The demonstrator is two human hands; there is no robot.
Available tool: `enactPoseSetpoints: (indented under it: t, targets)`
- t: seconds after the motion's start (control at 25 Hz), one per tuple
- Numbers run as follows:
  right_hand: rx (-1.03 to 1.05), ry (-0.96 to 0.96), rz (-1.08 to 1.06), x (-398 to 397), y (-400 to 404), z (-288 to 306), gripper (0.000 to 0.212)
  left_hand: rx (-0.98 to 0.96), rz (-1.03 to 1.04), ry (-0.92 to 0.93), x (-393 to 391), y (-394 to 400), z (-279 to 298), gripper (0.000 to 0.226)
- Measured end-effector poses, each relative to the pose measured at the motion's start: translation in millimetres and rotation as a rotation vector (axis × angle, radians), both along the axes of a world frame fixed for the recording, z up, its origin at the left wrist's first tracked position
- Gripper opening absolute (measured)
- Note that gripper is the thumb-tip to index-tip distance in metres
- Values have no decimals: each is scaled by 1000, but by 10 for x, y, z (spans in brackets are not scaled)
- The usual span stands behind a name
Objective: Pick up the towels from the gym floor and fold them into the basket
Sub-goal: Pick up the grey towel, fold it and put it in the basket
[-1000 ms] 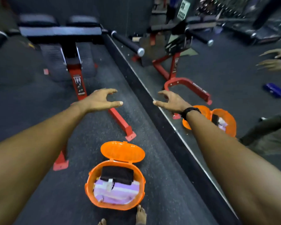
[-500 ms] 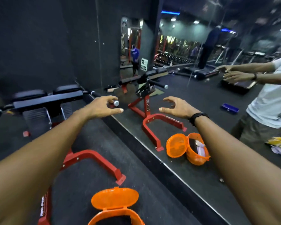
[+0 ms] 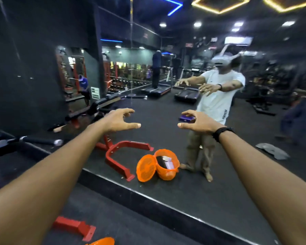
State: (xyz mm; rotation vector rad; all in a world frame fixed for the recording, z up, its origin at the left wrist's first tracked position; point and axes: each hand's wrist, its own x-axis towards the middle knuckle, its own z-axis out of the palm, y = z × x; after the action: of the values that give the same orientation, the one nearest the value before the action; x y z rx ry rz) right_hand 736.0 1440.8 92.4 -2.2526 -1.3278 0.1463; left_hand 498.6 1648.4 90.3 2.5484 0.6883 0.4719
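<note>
Towels (image 3: 166, 160), folded, are sitting inside the orange basket (image 3: 167, 171) as reflected in the wall mirror; one dark and one pale piece are showing above its rim. Nearest the camera, an orange lid edge (image 3: 102, 241) of the real basket is peeking in at the bottom border, with a red frame foot (image 3: 74, 227) lying just beside it on the dark rubber floor (image 3: 131, 227).

Both bare forearms are reaching forward at chest height. Left hand (image 3: 119, 121) is hovering with fingers loosely spread and slightly curved, thumb extended toward the centre, holding nothing. Right hand (image 3: 198, 122) is mirroring this pose, fingers splayed and empty, a black wristband (image 3: 221, 132) circling the wrist. The two thumbs are pointing at each other, well apart.

Beyond the hands, the black mirror ledge (image 3: 148, 197) is running diagonally across the floor. In the reflection, the basket is standing with its hinged lid (image 3: 146, 167) hanging open to one side, just beside the red bench base (image 3: 120, 156). A person in a white shirt (image 3: 219, 96) is standing behind the basket with arms outstretched. A blue object (image 3: 186, 118) is lying on the floor partly hidden by the right hand, and a grey cloth (image 3: 273, 151) is lying well apart to the right. Treadmills (image 3: 157, 89) are lining the far background.
</note>
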Motion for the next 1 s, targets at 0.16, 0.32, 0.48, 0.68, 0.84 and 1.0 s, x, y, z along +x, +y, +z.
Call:
enactPoseSetpoints:
  t: [0.16,0.32,0.48,0.68,0.84,1.0]
  targets:
    - [-12,-2,-231,417,-1443,-13,68,12,-229,11,969,-962,17,76]
    - [-34,14,-469,602,-2857,-37,69,18,-452,5,1752,-2004,-1,75]
    - [-61,23,-738,430,-4235,-32,72,30,-729,-3,2377,-3224,-28,73]
    - [-47,48,-1016,-113,-5437,-112,73,21,-1027,36,2753,-4452,-43,77]
    - [-51,83,-1306,-836,-6224,-153,72,23,-1286,48,2813,-5373,-82,78]
    - [-26,106,-1534,-1549,-6593,-200,69,-7,-1477,49,2705,-6014,-165,74]
